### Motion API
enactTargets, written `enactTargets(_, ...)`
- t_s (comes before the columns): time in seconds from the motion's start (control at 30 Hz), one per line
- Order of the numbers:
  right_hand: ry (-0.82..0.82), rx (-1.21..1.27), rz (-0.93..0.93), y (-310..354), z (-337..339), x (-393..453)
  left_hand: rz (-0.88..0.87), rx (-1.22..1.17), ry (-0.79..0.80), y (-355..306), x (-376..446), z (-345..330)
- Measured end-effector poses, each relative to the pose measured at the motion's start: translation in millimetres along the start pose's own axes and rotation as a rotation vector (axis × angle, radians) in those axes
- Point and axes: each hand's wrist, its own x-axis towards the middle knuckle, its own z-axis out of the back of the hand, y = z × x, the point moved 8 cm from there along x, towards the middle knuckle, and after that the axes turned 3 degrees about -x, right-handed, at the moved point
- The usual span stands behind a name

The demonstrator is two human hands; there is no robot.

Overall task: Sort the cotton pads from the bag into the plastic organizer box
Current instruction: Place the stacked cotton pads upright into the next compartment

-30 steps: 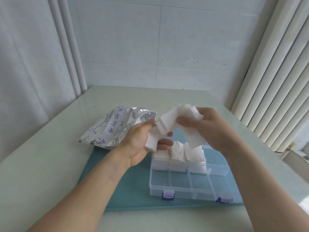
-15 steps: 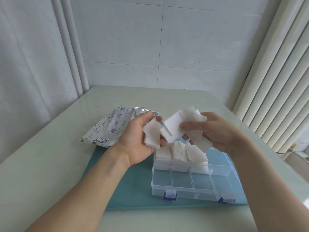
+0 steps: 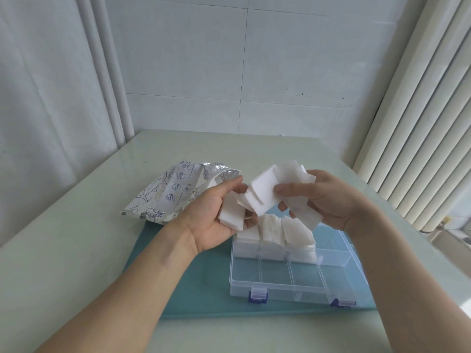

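Both my hands hold fanned cotton pads above the organizer box.

My left hand (image 3: 216, 215) grips a few pads (image 3: 230, 216); my right hand (image 3: 328, 200) pinches a splayed stack (image 3: 265, 193). They look light, soft and slippery, so I'd pinch across the flat faces. The box (image 3: 300, 289) holds pads in three far compartments; its near ones are bare. The foil bag (image 3: 175, 192) lies far left on the surface.

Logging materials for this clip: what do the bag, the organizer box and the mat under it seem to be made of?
Bag: likely metallised foil film, crinkled and shiny, with blue printed drawings. Organizer box: clear, glossy rigid plastic, dividers visible through its walls, with blue latches. Mat: teal, matte, flat; could be silicone, plastic or cloth, unclear.
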Motion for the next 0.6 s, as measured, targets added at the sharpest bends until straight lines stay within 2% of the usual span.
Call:
enactTargets(0.17,0.045,-0.100,0.034,3,-9,0,0.097,0.068,0.063,12,-2,-7)
enactTargets(0.47,0.052,-0.116,0.052,5,-15,1,0.125,0.113,0.218,13,-9,-21)
enactTargets(0.6,0.051,-0.303,0.059,6,-22,1,0.153,0.119,0.201,17,-9,-20)
